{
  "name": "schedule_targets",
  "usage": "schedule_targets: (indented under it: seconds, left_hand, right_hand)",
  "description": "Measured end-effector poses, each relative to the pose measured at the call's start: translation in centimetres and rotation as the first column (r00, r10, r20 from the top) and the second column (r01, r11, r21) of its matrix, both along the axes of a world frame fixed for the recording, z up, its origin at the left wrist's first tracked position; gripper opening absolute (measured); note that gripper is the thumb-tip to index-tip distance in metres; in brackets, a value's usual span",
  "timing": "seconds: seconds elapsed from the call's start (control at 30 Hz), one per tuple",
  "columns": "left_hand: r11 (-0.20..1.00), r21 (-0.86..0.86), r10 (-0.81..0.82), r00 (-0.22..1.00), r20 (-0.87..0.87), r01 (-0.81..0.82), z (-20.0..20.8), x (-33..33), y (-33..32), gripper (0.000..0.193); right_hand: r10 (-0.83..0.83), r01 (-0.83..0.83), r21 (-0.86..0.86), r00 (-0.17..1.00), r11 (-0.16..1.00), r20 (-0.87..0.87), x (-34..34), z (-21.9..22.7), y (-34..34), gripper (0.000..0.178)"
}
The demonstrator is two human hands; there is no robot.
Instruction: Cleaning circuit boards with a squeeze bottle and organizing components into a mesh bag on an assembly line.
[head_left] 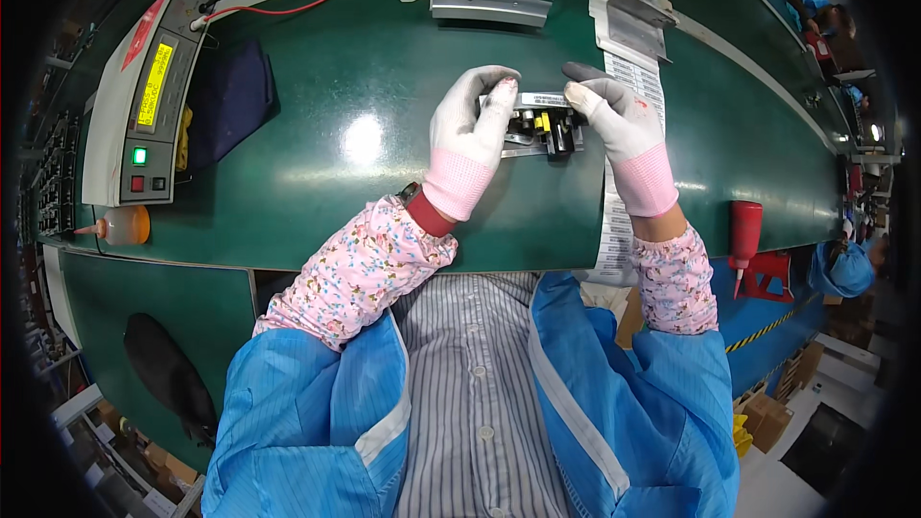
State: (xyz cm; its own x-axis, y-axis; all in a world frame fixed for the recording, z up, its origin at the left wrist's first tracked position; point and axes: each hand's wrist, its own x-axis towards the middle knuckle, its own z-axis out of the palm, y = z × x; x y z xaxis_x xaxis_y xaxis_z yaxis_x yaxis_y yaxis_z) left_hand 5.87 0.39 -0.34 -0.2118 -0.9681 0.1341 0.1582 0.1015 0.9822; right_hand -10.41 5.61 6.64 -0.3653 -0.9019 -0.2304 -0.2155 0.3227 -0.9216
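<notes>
Between my hands, an open metal-framed circuit-board unit [549,125] rests on the green bench, with black and yellow parts on it. A white printed label [544,99] runs along its far edge; I cannot tell whether it is fully stuck down. My left hand [476,115], in a white glove with a pink cuff, closes thumb and fingers at the unit's left end. At the right end, my right hand [622,120], gloved alike, pinches near the label's end. Its fingertips are partly hidden. A long strip of labels [619,201] passes beneath my right wrist.
A tester [134,96] with a lit yellow display stands at left, a small bottle [125,225] before it. Another metal-framed unit [489,2] sits at the far edge, near a metal bracket [628,24]. A red bottle [743,235] is at the right edge.
</notes>
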Motion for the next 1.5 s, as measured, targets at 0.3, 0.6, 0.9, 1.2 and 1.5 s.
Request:
schedule_targets:
  seconds: [0.3, 0.6, 0.9, 1.2, 1.5]
  left_hand:
    - [0.998, 0.050, -0.045, 0.999, -0.015, 0.046, 0.6, 0.2, 0.2, 0.020]
    - [0.999, 0.024, -0.046, 0.999, -0.018, 0.046, 0.2, 0.1, 0.3, 0.020]
    - [0.998, 0.025, -0.056, 0.998, -0.023, 0.056, 0.2, 0.1, 0.4, 0.023]
    - [0.999, 0.036, -0.037, 0.998, -0.050, 0.039, -0.3, 0.0, 0.4, 0.025]
    - [0.993, -0.068, 0.101, 0.995, 0.011, -0.100, -0.8, 0.2, -0.5, 0.038]
  right_hand:
    - [0.089, -0.087, -0.037, 0.994, 0.996, 0.060, -1.0, -0.5, -0.7, 0.033]
    - [0.106, -0.105, -0.037, 0.994, 0.994, 0.024, -1.2, -0.7, -0.9, 0.034]
    - [0.063, -0.067, -0.004, 0.958, 0.998, -0.280, -0.9, 0.3, -0.2, 0.032]
    - [-0.023, -0.587, -0.184, 0.269, 0.788, -0.963, 1.0, -1.6, 2.0, 0.036]
    - [-0.165, -0.354, -0.392, 0.528, 0.849, -0.833, -4.6, -2.5, 2.1, 0.049]
